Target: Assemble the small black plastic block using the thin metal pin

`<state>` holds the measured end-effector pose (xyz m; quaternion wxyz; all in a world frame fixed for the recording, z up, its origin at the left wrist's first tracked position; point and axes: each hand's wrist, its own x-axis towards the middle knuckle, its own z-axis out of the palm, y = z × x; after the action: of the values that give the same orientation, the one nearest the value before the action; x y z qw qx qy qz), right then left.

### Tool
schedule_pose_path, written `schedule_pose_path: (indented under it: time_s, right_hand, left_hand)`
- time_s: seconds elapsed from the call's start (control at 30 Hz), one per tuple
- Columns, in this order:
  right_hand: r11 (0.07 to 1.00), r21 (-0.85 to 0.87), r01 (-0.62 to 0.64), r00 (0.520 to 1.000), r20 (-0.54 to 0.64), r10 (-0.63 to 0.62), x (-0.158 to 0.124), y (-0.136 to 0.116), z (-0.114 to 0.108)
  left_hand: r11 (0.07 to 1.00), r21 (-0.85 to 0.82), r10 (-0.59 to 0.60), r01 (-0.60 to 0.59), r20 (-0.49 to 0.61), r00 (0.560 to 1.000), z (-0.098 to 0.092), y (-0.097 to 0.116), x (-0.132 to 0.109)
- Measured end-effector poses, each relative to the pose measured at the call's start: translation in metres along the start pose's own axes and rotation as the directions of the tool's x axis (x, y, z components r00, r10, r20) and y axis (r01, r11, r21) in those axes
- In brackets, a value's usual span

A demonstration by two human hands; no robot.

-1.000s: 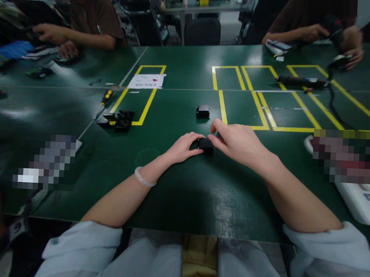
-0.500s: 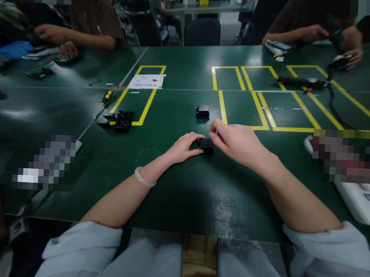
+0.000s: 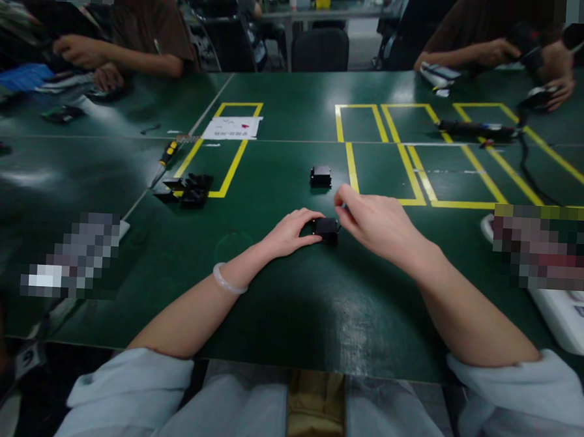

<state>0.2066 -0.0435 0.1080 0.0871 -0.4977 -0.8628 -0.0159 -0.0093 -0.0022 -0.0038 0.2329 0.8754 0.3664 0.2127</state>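
My left hand (image 3: 291, 233) is closed round the left side of a small black box-shaped part (image 3: 326, 229), thumb at the near edge and fingers at the far edge. The part rests on the green table. My right hand (image 3: 370, 213) hovers at its right end, fingers curled and pinched together. Whatever those fingertips hold, if anything, is hidden or too small to make out. A second black box-shaped part (image 3: 321, 176), of similar size, sits a little farther off, apart from both hands.
Black brackets (image 3: 193, 190) lie at the left, near a yellow-and-black screwdriver (image 3: 169, 153). A paper label (image 3: 232, 128) lies across yellow tape. A phone (image 3: 77, 250) is at left, a white device (image 3: 565, 317) at right. A black cabled tool (image 3: 477, 129) and two co-workers' hands are across the table.
My right hand has shifted very slightly, its fingertips a touch higher and farther from the part. My left hand keeps its hold. Otherwise the scene looks the same.
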Motion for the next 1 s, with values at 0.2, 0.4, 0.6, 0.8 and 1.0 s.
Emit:
schedule_pose_path:
  time_s: [0.2,0.4,0.6,0.8,1.0]
  right_hand:
    - [1.000,-0.014,-0.017,0.999,0.037,0.018,0.0001,-0.0010,-0.0026]
    - [0.999,-0.040,-0.013,0.999,0.041,0.015,-0.0003,-0.0016,-0.0040]
    - [0.999,-0.038,0.007,1.000,0.014,-0.006,-0.0006,-0.0012,-0.0022]
    - [1.000,0.000,0.012,1.000,0.006,-0.012,-0.0018,-0.0010,-0.0019]
    - [1.000,0.008,-0.003,1.000,0.022,0.002,-0.0013,-0.0015,-0.0033]
  left_hand:
    - [1.000,0.011,-0.022,0.022,0.001,1.000,0.0004,-0.0006,-0.0003]
    - [1.000,-0.002,-0.011,0.011,0.007,1.000,-0.0011,0.0011,-0.0002]
    - [1.000,-0.005,-0.025,0.025,0.015,1.000,-0.0020,0.0022,-0.0004]
    - [1.000,-0.002,-0.015,0.015,0.009,1.000,-0.0014,0.0021,-0.0002]
    - [1.000,0.005,-0.026,0.026,0.004,1.000,-0.0011,0.0023,0.0000]
